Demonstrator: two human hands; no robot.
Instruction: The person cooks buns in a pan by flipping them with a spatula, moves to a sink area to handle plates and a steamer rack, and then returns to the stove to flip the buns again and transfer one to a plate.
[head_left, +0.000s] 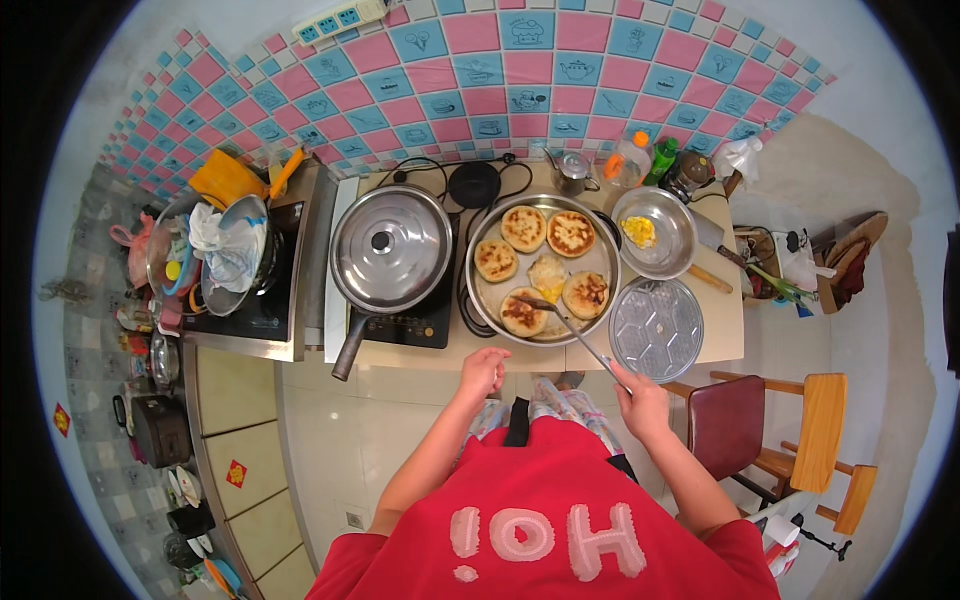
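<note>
A long-handled metal spatula (574, 330) is gripped in my right hand (641, 401), its blade resting on a browned round flatbread (524, 311) at the lower left of a wide metal pan (480, 319). Several more browned flatbreads lie around that pan, with a piece of cooked egg (550, 276) near its middle. My left hand (484, 371) hovers just off the counter's front edge, below the pan, fingers curled and holding nothing visible. A steel bowl (660, 259) right of the pan holds yellow egg.
Left of the pan, a lidded pot (392, 255) sits on an induction cooker (409, 330), its handle jutting past the counter edge. A clear patterned lid (656, 330) lies below the bowl. Bottles (628, 160) and a metal oil pot (574, 171) stand behind. A chair (727, 424) is at the right.
</note>
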